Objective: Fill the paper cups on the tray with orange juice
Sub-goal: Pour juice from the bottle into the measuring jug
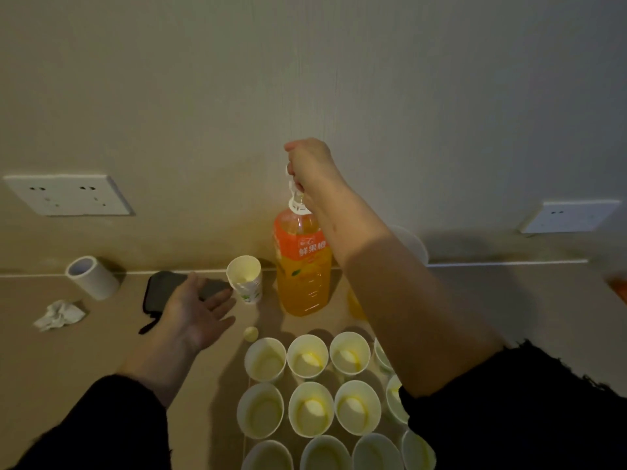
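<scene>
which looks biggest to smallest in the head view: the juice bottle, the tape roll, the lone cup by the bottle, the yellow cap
1. juice bottle
2. tape roll and lone cup: about alike, so not ranked
3. yellow cap

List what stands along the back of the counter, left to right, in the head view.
White tape roll → dark pouch → lone paper cup → orange juice bottle, whose neck handle the right hand grips.
</scene>
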A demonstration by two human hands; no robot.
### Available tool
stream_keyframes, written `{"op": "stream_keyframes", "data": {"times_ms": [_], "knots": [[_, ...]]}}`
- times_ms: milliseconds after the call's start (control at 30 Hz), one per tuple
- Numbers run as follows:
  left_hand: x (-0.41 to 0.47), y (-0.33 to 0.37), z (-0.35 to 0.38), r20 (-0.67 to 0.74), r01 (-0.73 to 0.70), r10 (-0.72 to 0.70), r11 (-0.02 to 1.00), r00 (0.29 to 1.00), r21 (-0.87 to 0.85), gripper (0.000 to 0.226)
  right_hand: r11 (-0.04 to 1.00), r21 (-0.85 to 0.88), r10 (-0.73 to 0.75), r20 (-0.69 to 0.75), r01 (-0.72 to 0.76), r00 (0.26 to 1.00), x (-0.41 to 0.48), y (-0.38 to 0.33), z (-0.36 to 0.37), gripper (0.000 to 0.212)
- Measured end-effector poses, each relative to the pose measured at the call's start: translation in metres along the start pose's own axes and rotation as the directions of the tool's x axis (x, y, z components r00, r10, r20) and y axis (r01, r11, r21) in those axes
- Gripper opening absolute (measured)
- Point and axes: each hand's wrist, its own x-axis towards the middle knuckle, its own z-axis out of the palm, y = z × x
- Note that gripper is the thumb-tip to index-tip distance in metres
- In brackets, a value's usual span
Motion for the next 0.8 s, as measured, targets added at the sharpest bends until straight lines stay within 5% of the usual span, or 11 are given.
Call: {"op": "stream_keyframes", "data": {"times_ms": [433, 800], "knots": [[-0.004, -0.005, -0.015, -0.043, 0.016, -0.017, 1.000, 0.999, -0.011, 0.055, 0.994, 0.084, -0.054, -0.108, 0.063, 0.993, 0.005, 0.019, 0.024, 0.032], [-0.020, -0.011, -0.012, -0.001, -0.029, 0.029, 0.992, 1.000, 0.124, 0.052, 0.957, -0.269, -0.067, 0.139, 0.103, 0.988, -0.003, 0.017, 0.030, 0.019]]}}
